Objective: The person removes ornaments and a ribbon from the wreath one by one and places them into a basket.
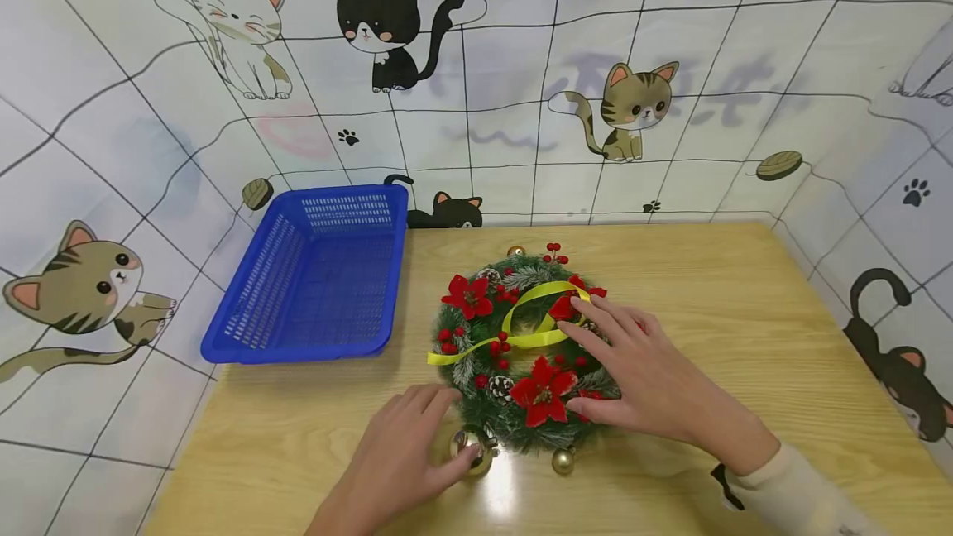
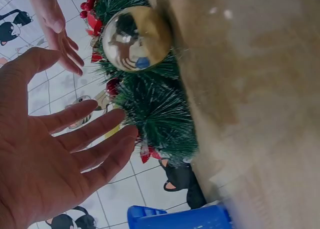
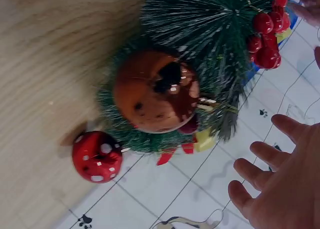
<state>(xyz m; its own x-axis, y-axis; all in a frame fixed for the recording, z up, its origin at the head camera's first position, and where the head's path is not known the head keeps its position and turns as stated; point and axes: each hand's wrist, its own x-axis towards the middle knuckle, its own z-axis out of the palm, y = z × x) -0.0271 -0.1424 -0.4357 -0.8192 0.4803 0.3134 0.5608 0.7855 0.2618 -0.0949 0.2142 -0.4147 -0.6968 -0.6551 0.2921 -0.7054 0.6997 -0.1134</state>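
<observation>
A green Christmas wreath [image 1: 465,370] lies on the table, trimmed with red poinsettias [image 1: 543,391], red berries and frosted pinecones [image 1: 501,388]. Across its top loops a yellow ribbon [image 1: 532,340], one end hanging past the left side. My right hand [image 1: 633,370] is over the wreath's right side, fingers spread, fingertips near the ribbon; whether they touch it I cannot tell. My left hand [image 1: 405,453] is at the lower left, beside a shiny gold ball [image 1: 471,449]. In the left wrist view its fingers are loosely extended, apart from the gold ball [image 2: 135,39], holding nothing.
A blue plastic basket [image 1: 298,351] stands at the back left of the wooden table [image 1: 707,271]. A small gold ball [image 1: 563,461] sits at the wreath's front. The right wrist view shows a copper-coloured ball [image 3: 155,91] and a white-spotted red ball [image 3: 97,156]. Cat-patterned sheets surround the table.
</observation>
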